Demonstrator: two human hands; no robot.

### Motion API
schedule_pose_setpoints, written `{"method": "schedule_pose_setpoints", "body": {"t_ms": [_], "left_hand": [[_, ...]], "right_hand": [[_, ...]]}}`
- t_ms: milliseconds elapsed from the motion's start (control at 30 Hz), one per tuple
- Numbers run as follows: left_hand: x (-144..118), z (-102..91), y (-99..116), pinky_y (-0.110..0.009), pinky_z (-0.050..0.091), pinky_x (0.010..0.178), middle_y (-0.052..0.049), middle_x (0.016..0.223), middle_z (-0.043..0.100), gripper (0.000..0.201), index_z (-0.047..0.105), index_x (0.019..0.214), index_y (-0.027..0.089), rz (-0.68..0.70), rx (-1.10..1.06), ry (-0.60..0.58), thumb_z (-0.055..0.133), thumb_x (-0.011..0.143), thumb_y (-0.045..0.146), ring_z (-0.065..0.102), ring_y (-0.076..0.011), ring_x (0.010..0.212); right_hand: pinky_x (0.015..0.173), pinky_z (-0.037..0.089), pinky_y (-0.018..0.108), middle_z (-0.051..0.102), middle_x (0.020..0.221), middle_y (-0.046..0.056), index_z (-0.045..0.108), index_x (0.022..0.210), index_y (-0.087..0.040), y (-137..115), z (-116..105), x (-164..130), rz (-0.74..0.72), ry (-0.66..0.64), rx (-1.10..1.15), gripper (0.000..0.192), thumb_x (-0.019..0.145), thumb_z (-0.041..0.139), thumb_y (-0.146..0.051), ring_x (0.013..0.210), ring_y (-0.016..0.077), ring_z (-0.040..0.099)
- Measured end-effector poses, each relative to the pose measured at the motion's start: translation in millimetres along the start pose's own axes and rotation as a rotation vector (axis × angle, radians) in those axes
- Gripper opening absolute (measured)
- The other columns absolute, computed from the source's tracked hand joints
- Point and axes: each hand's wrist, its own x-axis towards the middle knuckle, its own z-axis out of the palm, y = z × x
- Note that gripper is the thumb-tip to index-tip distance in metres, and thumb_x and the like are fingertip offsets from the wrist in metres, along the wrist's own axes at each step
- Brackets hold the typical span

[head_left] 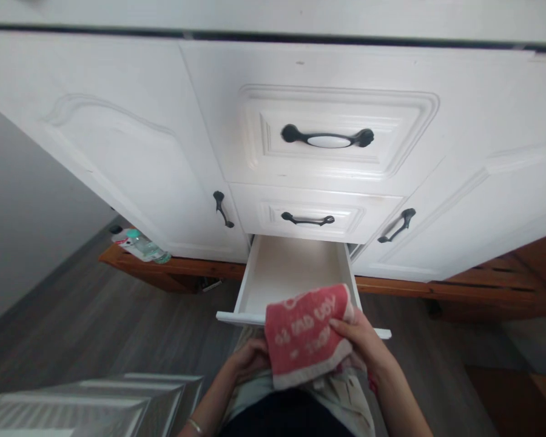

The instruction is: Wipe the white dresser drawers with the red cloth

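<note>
Both your hands grip the folded red towel (306, 334) — right hand (361, 341) on its right edge, left hand (250, 359) under its left — just above the open bottom drawer's (255, 282) front edge

The open drawer (291, 273) sits lowest in a white cabinet (131, 158) — its pale bottom shows bare. Below runs a grey wood floor (95, 321), and a brown plinth (173, 270) carries a bottle (143, 246) lying at its left end.

left hand (250, 358): low, fingers curled, grip closed | right hand (361, 340): forearm angled inward, grip closed, thumb on top
</note>
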Motion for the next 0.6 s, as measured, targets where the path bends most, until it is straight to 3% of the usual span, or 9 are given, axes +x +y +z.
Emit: {"method": "schedule_pose_setpoints", "body": {"t_ms": [67,133,200,267,333,400,500,600], "left_hand": [[5,-2.1,1,-0.049,0.039,0.112,-0.016,0.112,0.071,0.037,0.076,0.101,0.009,-0.105,0.088,-0.181,0.065,0.067,0.019,0.062,-0.0343,0.119],[15,-6.2,2,-0.049,0.032,0.117,-0.016,0.137,0.061,0.048,0.072,0.121,0.01,-0.197,0.188,-0.315,0.063,0.074,0.019,0.053,-0.0335,0.134],[27,-13.8,3,-0.051,0.03,0.118,-0.012,0.148,0.053,0.053,0.065,0.136,0.016,-0.249,0.199,-0.362,0.059,0.083,0.024,0.046,-0.0322,0.14],[38,-23.8,3,-0.053,0.03,0.116,-0.01,0.151,0.05,0.055,0.059,0.143,0.02,-0.282,0.141,-0.408,0.051,0.092,0.037,0.044,-0.0321,0.143],[47,-34.0,2,-0.054,0.032,0.114,-0.012,0.153,0.047,0.06,0.053,0.149,0.019,-0.306,0.097,-0.485,0.042,0.096,0.046,0.042,-0.0334,0.143],[53,-42.5,1,-0.055,0.032,0.113,-0.015,0.156,0.042,0.064,0.047,0.152,0.015,-0.321,0.094,-0.548,0.039,0.097,0.046,0.04,-0.0347,0.145],[59,-50.9,-3,-0.056,0.03,0.114,-0.017,0.158,0.036,0.065,0.039,0.157,0.013,-0.321,0.095,-0.587,0.041,0.097,0.04,0.037,-0.0357,0.147],[62,-55.8,-6,-0.056,0.03,0.114,-0.018,0.158,0.035,0.068,0.036,0.157,0.013,-0.315,0.075,-0.618,0.045,0.096,0.039,0.035,-0.0354,0.148]], "right_hand": [[0.085,0.058,0.039,0.073,0.099,0.012,0.066,0.115,-0.014,-16,4,4,-0.031,0.188,0.099,0.051,0.072,0.088,-0.034,0.081,0.0238,0.072],[0.087,0.058,0.042,0.073,0.105,0.013,0.062,0.121,-0.015,-34,5,11,-0.07,0.34,0.134,0.061,0.069,0.09,-0.032,0.087,0.0259,0.072],[0.089,0.057,0.044,0.072,0.109,0.013,0.061,0.125,-0.015,-53,2,24,-0.142,0.435,0.073,0.069,0.066,0.091,-0.034,0.092,0.0281,0.071],[0.096,0.055,0.046,0.07,0.115,0.013,0.062,0.123,-0.015,-69,-4,42,-0.257,0.448,-0.108,0.065,0.069,0.089,-0.04,0.098,0.0288,0.069],[0.104,0.049,0.047,0.068,0.121,0.014,0.064,0.119,-0.013,-78,-8,64,-0.369,0.317,-0.431,0.054,0.078,0.08,-0.045,0.107,0.0289,0.066],[0.114,0.04,0.048,0.062,0.134,0.015,0.063,0.127,-0.013,-79,-7,90,-0.405,0.036,-0.819,0.052,0.087,0.07,-0.046,0.122,0.0287,0.059],[0.124,0.025,0.046,0.041,0.156,0.015,0.047,0.151,-0.013,-65,-2,131,-0.272,-0.401,-1.239,0.07,0.093,0.062,-0.05,0.144,0.0276,0.041],[0.125,0.024,0.046,0.037,0.158,0.018,0.044,0.154,-0.009,-42,0,168,-0.132,-0.564,-1.458,0.077,0.096,0.057,-0.058,0.147,0.0294,0.037]]}}
